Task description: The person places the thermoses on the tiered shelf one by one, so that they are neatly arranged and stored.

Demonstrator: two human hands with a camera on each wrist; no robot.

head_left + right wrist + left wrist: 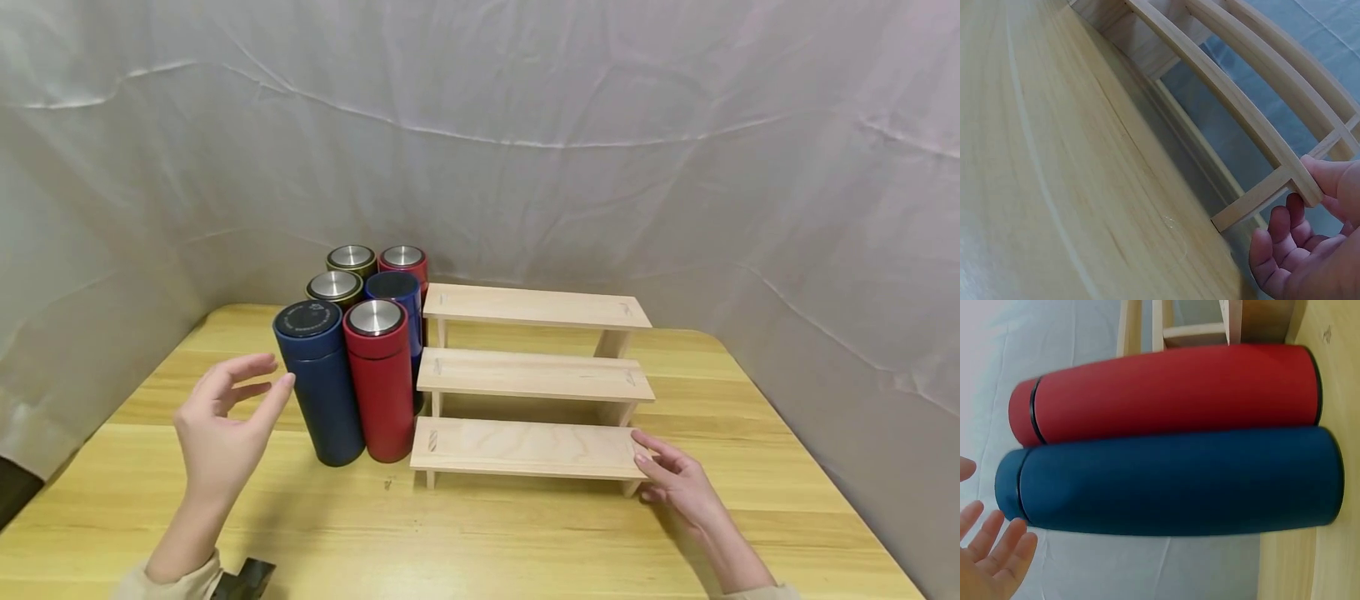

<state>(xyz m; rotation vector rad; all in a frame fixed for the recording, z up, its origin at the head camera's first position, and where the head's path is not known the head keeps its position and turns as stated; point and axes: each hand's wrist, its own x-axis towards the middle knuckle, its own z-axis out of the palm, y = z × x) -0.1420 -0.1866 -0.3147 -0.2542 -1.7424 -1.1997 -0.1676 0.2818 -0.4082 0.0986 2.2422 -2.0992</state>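
Observation:
A dark blue thermos [324, 400] and a red thermos [381, 392] stand upright side by side at the front of a bottle group. My left hand [228, 425] is just left of the blue thermos, thumb and fingers spread apart with nothing between them. In the left wrist view, its fingertips [1021, 545] overlap the blue thermos [1179, 481] near the lid. To the right stands a three-tier wooden shelf [525, 446]. My right hand [678, 479] grips the right end of its lowest board, thumb at the edge and fingers curled beneath, as the right wrist view shows.
Behind the front pair stand a shiny blue thermos [394, 286] with a dark lid, a red thermos [403, 258] and two steel-lidded ones [334, 286]. The shelf's left end is close beside the bottles. Grey cloth [525, 167] hangs around the wooden table [480, 542].

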